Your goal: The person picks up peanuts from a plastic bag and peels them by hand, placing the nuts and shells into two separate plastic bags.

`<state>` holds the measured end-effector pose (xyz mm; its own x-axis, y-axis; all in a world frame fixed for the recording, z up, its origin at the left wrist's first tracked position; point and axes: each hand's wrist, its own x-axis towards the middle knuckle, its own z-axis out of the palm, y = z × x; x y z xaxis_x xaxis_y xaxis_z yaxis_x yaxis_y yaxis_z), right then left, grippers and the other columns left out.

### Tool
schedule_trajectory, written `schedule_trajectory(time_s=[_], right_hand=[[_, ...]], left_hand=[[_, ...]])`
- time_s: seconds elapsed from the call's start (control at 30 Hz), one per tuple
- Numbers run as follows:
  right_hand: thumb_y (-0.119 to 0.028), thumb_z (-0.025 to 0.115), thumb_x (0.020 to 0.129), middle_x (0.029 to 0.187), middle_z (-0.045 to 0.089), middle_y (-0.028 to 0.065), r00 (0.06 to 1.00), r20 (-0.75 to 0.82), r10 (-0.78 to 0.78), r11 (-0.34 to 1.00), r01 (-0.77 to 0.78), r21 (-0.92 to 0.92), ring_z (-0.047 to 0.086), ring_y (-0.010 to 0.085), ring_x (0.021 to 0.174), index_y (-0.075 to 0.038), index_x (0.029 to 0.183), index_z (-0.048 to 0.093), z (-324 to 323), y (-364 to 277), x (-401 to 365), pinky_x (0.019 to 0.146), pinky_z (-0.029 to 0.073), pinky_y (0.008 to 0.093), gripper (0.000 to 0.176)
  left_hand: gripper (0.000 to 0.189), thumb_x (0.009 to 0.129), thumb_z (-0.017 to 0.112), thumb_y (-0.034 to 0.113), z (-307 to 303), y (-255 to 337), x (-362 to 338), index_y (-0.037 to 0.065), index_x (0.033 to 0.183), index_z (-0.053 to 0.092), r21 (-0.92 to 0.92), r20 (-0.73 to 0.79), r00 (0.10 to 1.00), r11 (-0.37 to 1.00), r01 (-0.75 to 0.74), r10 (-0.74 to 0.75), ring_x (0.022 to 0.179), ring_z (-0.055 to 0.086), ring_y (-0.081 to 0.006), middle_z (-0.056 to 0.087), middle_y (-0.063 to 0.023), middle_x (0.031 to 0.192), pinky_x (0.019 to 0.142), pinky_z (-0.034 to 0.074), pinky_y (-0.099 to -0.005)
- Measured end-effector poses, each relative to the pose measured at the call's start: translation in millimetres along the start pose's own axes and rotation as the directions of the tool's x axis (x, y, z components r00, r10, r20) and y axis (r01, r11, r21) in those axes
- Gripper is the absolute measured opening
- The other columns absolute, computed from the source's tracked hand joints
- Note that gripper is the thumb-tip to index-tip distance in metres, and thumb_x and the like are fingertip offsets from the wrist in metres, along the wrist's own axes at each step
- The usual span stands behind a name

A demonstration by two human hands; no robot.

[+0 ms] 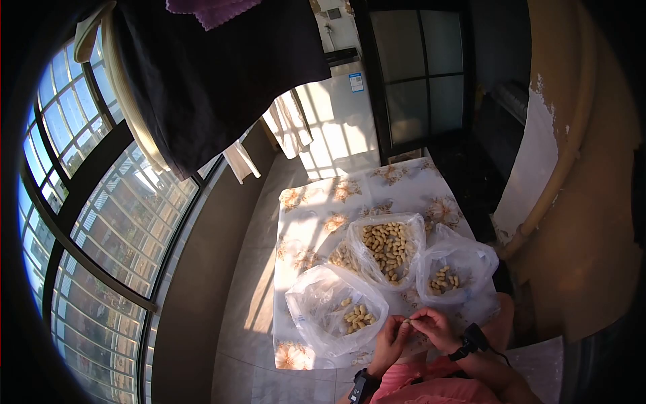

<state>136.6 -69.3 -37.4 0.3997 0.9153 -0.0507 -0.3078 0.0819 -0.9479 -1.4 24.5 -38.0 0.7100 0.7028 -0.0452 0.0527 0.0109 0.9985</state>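
My left hand (390, 339) and my right hand (436, 330) meet at the table's near edge, fingertips pinched together on a small pale peanut (407, 321), mostly covered by the fingers. Just left of them, an open clear plastic bag (306, 296) has a few unshelled peanuts (359, 318) at its bottom. Beyond the hands stands a fuller plastic bag (416, 232) with a large heap of peanuts (388, 249). To the right, a third bag (479, 259) holds a small group of peanuts (444, 279).
The bags stand on a table with a flower-patterned cloth (296, 232). Dark clothing (229, 81) hangs above on the left, in front of a barred window (128, 215). A white appliance (343, 128) and a dark-framed glass door (424, 81) are behind. A pipe (555, 182) runs along the right wall.
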Motion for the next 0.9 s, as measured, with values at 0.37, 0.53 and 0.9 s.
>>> schedule_trajectory(time_s=[0.37, 0.53, 0.9], right_hand=[[-0.007, 0.064, 0.095, 0.096, 0.065, 0.0038, 1.000, 0.020, 0.001, 1.000, -0.001, 0.028, 0.065, 0.0103, 0.087, 0.000, 0.106, 0.061, 1, -3, -1, 0.080, 0.053, 0.0244, 0.013], [-0.009, 0.067, 0.094, 0.096, 0.065, 0.0031, 1.000, 0.016, 0.001, 0.999, -0.002, 0.033, 0.065, 0.0096, 0.087, 0.000, 0.105, 0.062, 3, -5, -1, 0.080, 0.053, 0.0242, 0.014], [-0.008, 0.065, 0.095, 0.101, 0.066, 0.0034, 1.000, 0.009, -0.002, 1.000, 0.002, -0.002, 0.063, 0.0087, 0.094, -0.001, 0.106, 0.062, 3, -6, -2, 0.086, 0.050, 0.0242, 0.013]], left_hand=[[0.021, 0.102, 0.055, 0.023, -1, -3, 0, 0.002, 0.099, 0.059, 0.043, 0.009, 0.999, 0.998, -0.049, 0.048, 0.071, 0.057, -0.0104, 0.063, -0.0043, 0.079, 0.065, 0.047, -0.0267], [0.022, 0.101, 0.056, 0.023, -2, 0, -1, 0.002, 0.097, 0.061, 0.090, 0.013, 1.000, 0.996, -0.005, 0.004, 0.075, 0.060, -0.0140, 0.065, -0.0084, 0.079, 0.070, 0.049, -0.0308], [0.015, 0.093, 0.057, 0.008, -3, -8, 0, 0.003, 0.106, 0.054, -0.048, 0.015, 0.999, 0.998, -0.039, 0.039, 0.076, 0.052, -0.0060, 0.059, -0.0004, 0.087, 0.065, 0.043, -0.0212]])
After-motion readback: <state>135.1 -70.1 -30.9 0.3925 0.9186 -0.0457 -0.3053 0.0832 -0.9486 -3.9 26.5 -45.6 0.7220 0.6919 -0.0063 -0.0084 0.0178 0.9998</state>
